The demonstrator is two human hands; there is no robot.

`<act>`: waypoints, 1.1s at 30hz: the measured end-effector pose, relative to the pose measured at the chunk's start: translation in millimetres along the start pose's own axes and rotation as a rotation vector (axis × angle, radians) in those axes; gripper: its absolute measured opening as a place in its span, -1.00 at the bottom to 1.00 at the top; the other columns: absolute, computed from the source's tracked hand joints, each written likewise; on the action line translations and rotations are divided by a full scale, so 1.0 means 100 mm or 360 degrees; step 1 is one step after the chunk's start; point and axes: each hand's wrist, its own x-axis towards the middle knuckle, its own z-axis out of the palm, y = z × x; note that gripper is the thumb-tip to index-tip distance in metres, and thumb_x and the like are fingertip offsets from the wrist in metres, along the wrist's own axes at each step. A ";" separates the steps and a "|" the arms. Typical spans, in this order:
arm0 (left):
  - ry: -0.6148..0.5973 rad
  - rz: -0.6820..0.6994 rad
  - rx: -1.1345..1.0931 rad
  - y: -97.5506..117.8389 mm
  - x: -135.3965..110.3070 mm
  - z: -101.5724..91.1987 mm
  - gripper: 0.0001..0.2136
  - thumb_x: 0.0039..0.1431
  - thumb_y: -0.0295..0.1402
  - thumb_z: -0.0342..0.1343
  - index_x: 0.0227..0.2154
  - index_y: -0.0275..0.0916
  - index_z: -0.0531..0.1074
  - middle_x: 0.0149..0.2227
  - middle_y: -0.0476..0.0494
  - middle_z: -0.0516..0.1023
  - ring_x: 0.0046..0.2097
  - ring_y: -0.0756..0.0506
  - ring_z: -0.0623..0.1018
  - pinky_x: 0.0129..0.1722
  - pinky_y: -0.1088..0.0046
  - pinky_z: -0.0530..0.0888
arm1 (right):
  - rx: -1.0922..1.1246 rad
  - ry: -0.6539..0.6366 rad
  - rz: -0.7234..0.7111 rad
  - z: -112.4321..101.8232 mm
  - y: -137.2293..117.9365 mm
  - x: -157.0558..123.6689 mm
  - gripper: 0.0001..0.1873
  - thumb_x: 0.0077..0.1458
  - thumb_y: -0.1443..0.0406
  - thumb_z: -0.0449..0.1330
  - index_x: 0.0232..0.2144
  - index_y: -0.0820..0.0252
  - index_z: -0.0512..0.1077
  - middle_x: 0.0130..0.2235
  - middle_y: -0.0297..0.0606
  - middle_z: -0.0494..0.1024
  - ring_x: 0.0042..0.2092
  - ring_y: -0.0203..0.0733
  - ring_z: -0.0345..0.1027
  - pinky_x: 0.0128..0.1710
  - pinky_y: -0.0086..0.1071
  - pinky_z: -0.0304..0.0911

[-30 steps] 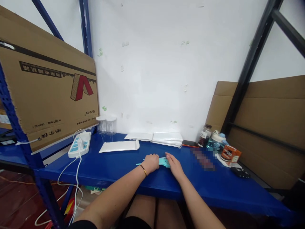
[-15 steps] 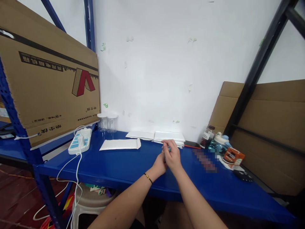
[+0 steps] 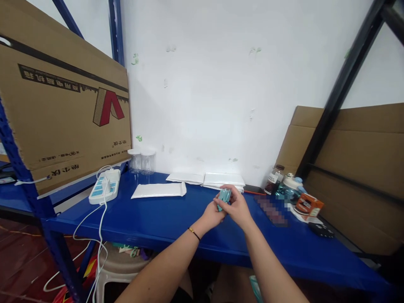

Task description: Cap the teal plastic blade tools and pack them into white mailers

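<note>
A small teal bundle, looking like several narrow packets or strips side by side [image 3: 224, 197], is held between my two hands above the blue tabletop [image 3: 176, 219]. My left hand [image 3: 213, 213] is closed around it from below and the left. On the right side, my right hand [image 3: 237, 207] has its fingers wrapped over the bundle and its thumb across the lower end. The fingers hide part of the bundle, so its exact kind is unclear. Just behind the hands lies a stack of white padded envelopes [image 3: 223, 179], and a single white envelope [image 3: 158, 190] lies flat to the left.
A white power strip [image 3: 104, 187] with trailing cords sits at the left edge. Two clear jars [image 3: 147, 163] stand near the wall. To the right are a dark-lidded bottle [image 3: 274, 180], a blue-green bottle [image 3: 289, 187], an orange box [image 3: 308, 206] and a black patterned object [image 3: 320, 230].
The teal bundle, mostly covered by clasped hands before, now shows between them. My right hand has opened outward and shifted slightly right. A teal item now shows below the table edge.
</note>
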 end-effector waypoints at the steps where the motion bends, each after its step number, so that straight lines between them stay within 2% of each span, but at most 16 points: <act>1: -0.0006 -0.0065 -0.0039 -0.02 -0.02 0.03 -0.62 0.09 -0.41 -0.09 0.01 -0.28 0.18 -0.40 -0.09 0.46 -0.50 0.00 0.43 -0.47 0.44 0.45 | -0.0086 0.0028 0.0014 0.01 0.05 -0.02 -0.57 -0.09 0.26 0.25 -0.11 0.13 0.32 -0.35 -0.29 0.51 -0.31 -0.15 0.43 -0.27 -0.30 0.35; 3: 0.0008 -0.0133 -0.0122 -0.06 -0.08 0.08 -0.68 0.06 -0.44 -0.08 -0.08 -0.27 0.26 -0.44 -0.06 0.44 -0.53 0.02 0.41 -0.50 0.48 0.43 | -0.0211 0.0028 0.0011 0.05 0.12 -0.05 -0.72 -0.08 0.27 0.23 -0.24 0.14 0.36 -0.35 -0.29 0.52 -0.33 -0.16 0.42 -0.29 -0.32 0.34; 8: -0.0062 -0.0160 -0.0245 -0.06 -0.15 0.07 -0.87 0.08 -0.37 -0.06 -0.40 -0.27 0.36 -0.55 -0.03 0.38 -0.52 0.01 0.40 -0.47 0.48 0.41 | -0.0213 0.0066 -0.0211 0.11 0.06 -0.03 -0.42 -0.12 0.29 0.26 0.01 0.09 0.26 -0.04 -0.15 0.44 -0.11 -0.08 0.39 -0.14 -0.25 0.31; 11: -0.0099 -0.0256 -0.0210 -0.03 -0.17 0.05 -0.89 0.06 -0.36 -0.02 -0.47 -0.27 0.34 -0.62 0.00 0.32 -0.52 0.00 0.38 -0.43 0.44 0.40 | -0.0312 0.0043 -0.0177 0.11 0.00 0.02 -0.68 -0.10 0.24 0.27 -0.21 0.12 0.43 -0.25 -0.21 0.52 -0.21 -0.10 0.41 -0.16 -0.23 0.30; 13: -0.0108 -0.0348 -0.0268 0.00 -0.20 0.02 -0.93 0.04 -0.37 0.02 -0.46 -0.26 0.33 -0.63 0.06 0.25 -0.55 0.03 0.32 -0.44 0.44 0.38 | -0.0204 0.0031 -0.0080 0.08 -0.01 0.01 -0.61 -0.15 0.23 0.31 -0.19 0.10 0.41 -0.38 -0.29 0.51 -0.32 -0.14 0.41 -0.22 -0.23 0.32; 16: -0.0464 -0.0499 -0.0525 0.06 -0.26 -0.02 -0.84 0.00 -0.36 0.10 -0.58 -0.23 0.23 -0.68 0.16 0.06 -0.63 0.11 0.13 -0.52 0.49 0.32 | 0.0256 -0.0223 0.0063 0.05 -0.04 -0.09 -0.26 -0.25 0.19 0.38 0.03 0.05 0.26 -0.26 -0.26 0.53 -0.22 -0.09 0.43 -0.17 -0.17 0.32; 17: -0.0680 -0.0555 -0.0598 0.08 -0.29 -0.03 -0.77 -0.01 -0.35 0.12 -0.63 -0.23 0.18 -0.69 0.18 0.01 -0.65 0.13 0.08 -0.54 0.51 0.30 | 0.0373 -0.0394 0.0114 0.04 -0.06 -0.13 -0.29 -0.25 0.15 0.37 0.00 0.07 0.29 -0.20 -0.21 0.53 -0.13 -0.04 0.41 -0.11 -0.14 0.29; 19: -0.1054 -0.0643 -0.0622 0.12 -0.33 -0.05 -0.66 -0.03 -0.29 0.16 -0.70 -0.23 0.11 -0.72 0.19 -0.04 -0.67 0.14 0.04 -0.56 0.51 0.29 | 0.0469 -0.0681 0.0212 0.05 -0.09 -0.23 -0.56 -0.18 0.08 0.32 -0.23 0.13 0.45 -0.16 -0.15 0.53 0.00 0.02 0.33 0.00 -0.08 0.21; 20: -0.1143 -0.0630 -0.0586 0.13 -0.35 -0.07 -0.66 -0.04 -0.25 0.18 -0.70 -0.23 0.13 -0.72 0.18 0.00 -0.67 0.13 0.08 -0.55 0.50 0.31 | 0.0482 -0.0734 0.0247 0.05 -0.10 -0.28 -0.68 -0.12 0.07 0.29 -0.37 0.15 0.48 -0.20 -0.15 0.54 0.00 0.01 0.32 0.05 -0.07 0.16; 22: -0.1149 -0.0428 -0.0411 0.15 -0.35 -0.19 -0.74 -0.11 -0.19 0.23 -0.59 -0.24 0.31 -0.65 0.11 0.24 -0.58 0.07 0.30 -0.43 0.44 0.39 | 0.0587 -0.0561 0.0271 0.03 -0.10 -0.32 -0.72 0.00 0.08 0.21 -0.54 0.15 0.43 -0.37 -0.20 0.54 -0.14 -0.07 0.40 0.06 -0.09 0.15; 23: -0.1073 -0.0276 -0.0259 0.15 -0.34 -0.30 -0.72 -0.18 -0.16 0.27 -0.46 -0.23 0.39 -0.53 0.05 0.39 -0.46 0.01 0.42 -0.32 0.40 0.43 | 0.0691 -0.0369 0.0271 0.00 -0.08 -0.33 -0.72 0.03 0.09 0.19 -0.55 0.14 0.41 -0.49 -0.28 0.50 -0.27 -0.15 0.42 0.00 -0.10 0.21; 25: -0.0779 0.0002 0.0195 0.10 -0.30 -0.65 -0.36 -0.36 -0.13 0.36 -0.11 -0.21 0.38 -0.14 -0.13 0.48 -0.11 -0.14 0.47 -0.06 0.32 0.38 | 0.0893 0.0074 0.0266 -0.11 -0.01 -0.31 -0.78 0.06 0.12 0.18 -0.48 0.13 0.39 -0.67 -0.47 0.28 -0.56 -0.31 0.28 -0.24 -0.22 0.33; 27: -0.0213 0.0006 0.0697 -0.01 -0.23 -1.14 -0.08 -0.43 -0.06 0.36 0.10 -0.22 0.21 0.11 -0.26 0.29 0.10 -0.24 0.32 0.09 0.26 0.26 | 0.0923 0.0399 0.0292 -0.26 0.12 -0.28 -0.82 0.04 0.16 0.22 -0.34 0.11 0.38 -0.72 -0.59 0.11 -0.69 -0.43 0.02 -0.52 -0.40 0.27; 29: 0.0141 -0.0138 0.1117 -0.17 -0.19 -1.68 0.05 -0.47 -0.04 0.35 0.17 -0.32 0.09 0.20 -0.37 0.15 0.20 -0.30 0.17 0.17 0.24 0.14 | 0.0762 0.0511 0.0361 -0.38 0.28 -0.29 -0.73 -0.05 0.18 0.29 -0.29 0.13 0.38 -0.70 -0.60 0.09 -0.70 -0.46 -0.07 -0.63 -0.47 0.15; 31: 0.0202 -0.0390 0.1417 -0.35 -0.18 -2.16 0.12 -0.55 -0.05 0.36 0.19 -0.36 0.05 0.22 -0.42 0.10 0.25 -0.35 0.05 0.19 0.21 0.08 | 0.0601 0.0503 0.0481 -0.41 0.44 -0.34 -0.66 -0.14 0.17 0.35 -0.30 0.15 0.39 -0.68 -0.58 0.12 -0.69 -0.46 -0.05 -0.68 -0.51 0.06; 33: 0.0094 -0.0608 0.1549 -0.50 -0.22 -2.50 0.16 -0.63 -0.07 0.36 0.19 -0.32 0.05 0.23 -0.40 0.10 0.26 -0.41 0.01 0.17 0.13 0.08 | 0.0571 0.0430 0.0603 -0.38 0.54 -0.39 -0.64 -0.16 0.14 0.35 -0.32 0.16 0.40 -0.68 -0.57 0.08 -0.69 -0.46 -0.08 -0.73 -0.54 -0.07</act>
